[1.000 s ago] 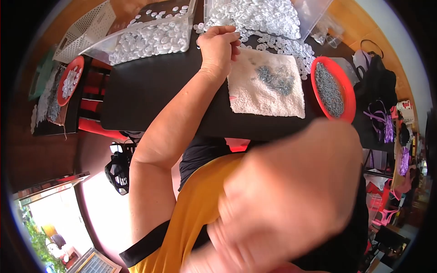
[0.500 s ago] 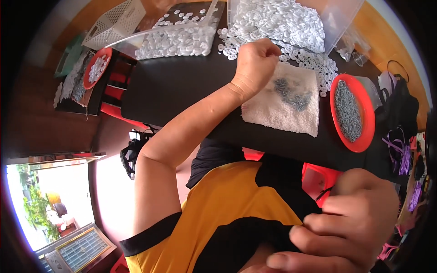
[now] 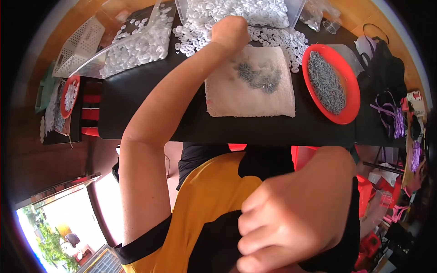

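My left hand (image 3: pixel 231 34) reaches over the table to a heap of small white oval plastic pieces (image 3: pixel 193 38). Its fingers curl down out of sight among them, and whatever they pinch is hidden. Close to the camera, my right hand (image 3: pixel 296 214) is raised in front of my chest. Its fingers are bent in and closed, and I cannot see what lies inside them. Below my left wrist, a pale cloth (image 3: pixel 250 102) lies flat with a scatter of small grey metal pins or screws (image 3: pixel 259 77) on it.
Right of the cloth stands a red oval dish (image 3: pixel 350 102) full of similar grey metal pieces (image 3: pixel 325 84). Clear bins of white pieces (image 3: pixel 136 52) are at the back. A dark bag (image 3: pixel 384 73) rests at the right. Another red dish (image 3: pixel 69 96) sits far left.
The view has shifted, moving the table leftward and up in the picture. My left hand has reached farther into the white pieces. My right hand has moved left and turned its back toward the camera.
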The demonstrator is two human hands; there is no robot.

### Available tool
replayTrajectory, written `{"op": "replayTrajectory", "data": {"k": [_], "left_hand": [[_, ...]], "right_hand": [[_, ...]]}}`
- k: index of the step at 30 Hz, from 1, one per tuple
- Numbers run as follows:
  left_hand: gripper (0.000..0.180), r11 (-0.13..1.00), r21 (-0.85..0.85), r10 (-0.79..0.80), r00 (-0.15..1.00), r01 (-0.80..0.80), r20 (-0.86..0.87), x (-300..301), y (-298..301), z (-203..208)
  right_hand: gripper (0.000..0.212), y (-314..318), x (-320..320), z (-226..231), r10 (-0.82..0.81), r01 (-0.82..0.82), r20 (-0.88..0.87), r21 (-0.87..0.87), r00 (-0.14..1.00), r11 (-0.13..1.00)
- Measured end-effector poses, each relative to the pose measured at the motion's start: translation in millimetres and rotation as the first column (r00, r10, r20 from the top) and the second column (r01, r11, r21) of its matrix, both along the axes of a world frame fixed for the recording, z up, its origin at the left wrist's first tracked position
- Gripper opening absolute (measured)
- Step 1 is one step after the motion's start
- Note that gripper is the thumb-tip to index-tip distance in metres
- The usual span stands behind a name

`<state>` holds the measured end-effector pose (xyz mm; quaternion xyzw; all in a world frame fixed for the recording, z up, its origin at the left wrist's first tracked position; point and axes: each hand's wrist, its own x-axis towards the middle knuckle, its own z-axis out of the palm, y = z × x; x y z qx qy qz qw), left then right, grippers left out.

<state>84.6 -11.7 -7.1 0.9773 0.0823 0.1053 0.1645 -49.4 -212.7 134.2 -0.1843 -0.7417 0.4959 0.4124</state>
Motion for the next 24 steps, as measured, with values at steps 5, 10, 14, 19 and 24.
{"op": "replayTrajectory", "data": {"k": [5, 10, 14, 19, 24], "left_hand": [[0.022, 0.997, -0.015, -0.075, 0.997, 0.076, 0.012, 7.2, -10.4, 10.3], [0.023, 0.999, -0.038, -0.007, 0.999, 0.008, 0.039, -3.4, 6.8, 5.0], [0.022, 0.993, -0.109, -0.033, 0.999, 0.036, 0.027, -12.9, 14.9, 5.6], [0.019, 0.928, -0.337, -0.013, 0.919, 0.157, 0.393, -44.0, 36.4, -5.7], [0.015, 0.636, -0.763, 0.044, 0.981, 0.118, 0.189, -89.2, 21.3, 0.5]], "right_hand": [[0.019, -0.2, 74.4, -31.1, -0.035, 0.038, -0.034, 0.119, 0.999, 0.992], [0.003, 36.8, 117.6, -71.2, -0.775, 0.892, 0.600, 0.438, -0.200, 0.109], [0.014, 52.6, 131.9, -108.4, -0.716, 0.728, 0.597, 0.661, -0.362, 0.183], [0.017, 51.7, 138.5, -119.6, -0.684, 0.682, 0.636, 0.678, -0.357, 0.274], [0.010, 52.7, 143.2, -125.1, -0.629, 0.754, 0.701, 0.600, -0.336, 0.266]]}}
